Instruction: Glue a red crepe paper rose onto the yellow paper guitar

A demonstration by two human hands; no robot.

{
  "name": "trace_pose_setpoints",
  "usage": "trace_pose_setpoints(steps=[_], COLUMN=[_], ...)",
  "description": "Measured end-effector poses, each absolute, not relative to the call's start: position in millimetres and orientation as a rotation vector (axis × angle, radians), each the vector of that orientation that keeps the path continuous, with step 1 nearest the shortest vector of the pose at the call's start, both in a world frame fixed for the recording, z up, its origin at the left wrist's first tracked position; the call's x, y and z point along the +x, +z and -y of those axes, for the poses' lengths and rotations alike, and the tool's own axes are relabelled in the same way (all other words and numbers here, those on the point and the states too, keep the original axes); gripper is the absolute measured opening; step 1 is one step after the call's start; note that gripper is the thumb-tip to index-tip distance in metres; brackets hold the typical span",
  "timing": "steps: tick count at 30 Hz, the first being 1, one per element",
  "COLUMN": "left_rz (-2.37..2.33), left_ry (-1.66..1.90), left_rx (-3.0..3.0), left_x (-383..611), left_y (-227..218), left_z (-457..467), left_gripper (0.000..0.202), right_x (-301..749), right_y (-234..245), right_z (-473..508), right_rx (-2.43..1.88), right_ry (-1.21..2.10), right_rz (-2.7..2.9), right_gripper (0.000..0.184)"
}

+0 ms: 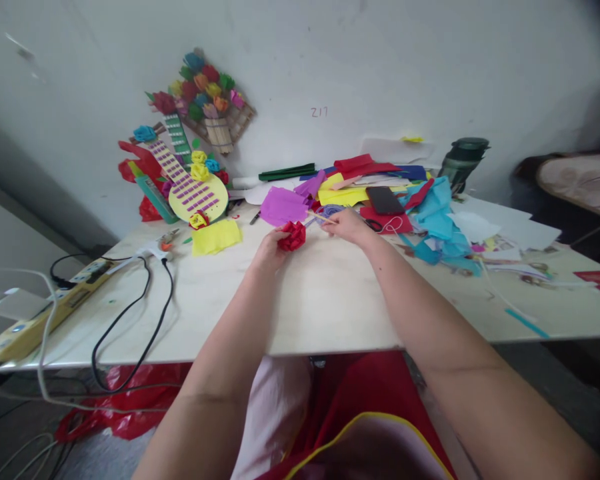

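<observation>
My left grip (271, 248) closed on red flower (293, 237), held over surface (330, 307). My right grip (351, 225) pinches thin stick (321, 217), just right of flower; stick looks wooden, though small and blurred. Purple paper (283, 205) behind flower. Yellow paper (217, 237) left of flower. Phone (384, 200) well right of flower, near red paper (397, 223).

Red flower (294, 236), whitish table (337, 300)
The slim stick (321, 217) is tan, the paper sheet (281, 206) purple, the small piece (217, 237) yellow, the crumpled paper (435, 208) turquoise; the guitar-shaped board (199, 195) is pale yellow with rows of purple dashes (its neck (167, 162) repeats them), the bottle (461, 164) dark green.
</observation>
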State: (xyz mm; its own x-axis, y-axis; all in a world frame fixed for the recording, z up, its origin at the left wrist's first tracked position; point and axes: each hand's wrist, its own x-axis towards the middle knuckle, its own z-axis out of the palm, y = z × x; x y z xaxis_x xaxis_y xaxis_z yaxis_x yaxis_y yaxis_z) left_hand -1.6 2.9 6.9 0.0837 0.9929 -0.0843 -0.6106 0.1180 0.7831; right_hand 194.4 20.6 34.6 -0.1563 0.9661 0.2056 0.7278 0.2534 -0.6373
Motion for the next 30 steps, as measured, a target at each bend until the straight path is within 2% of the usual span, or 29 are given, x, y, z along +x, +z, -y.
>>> trace_pose_setpoints(steps=[9,20,25,30], left_rz=[-0.659,-0.63,-0.573,-0.592], left_ry=[1.348,1.361,1.347,1.354], left_rx=[0.594,0.482,0.486,0.499], left_x=[3,9,10,13], left_y=[7,10,8,7], left_z=[-1,-2,-3,-2], left_gripper=[0.034,0.03,0.028,0.033], right_x=[165,155,156,157], right_y=[28,32,29,28], right_z=[-14,-6,-11,-12], right_rx=[-1.378,-1.298,-1.262,-1.244], right_ry=[0.935,0.937,0.88,0.835], right_rz=[1.682,1.697,1.686,1.693], right_gripper=[0.014,0.011,0.015,0.018])
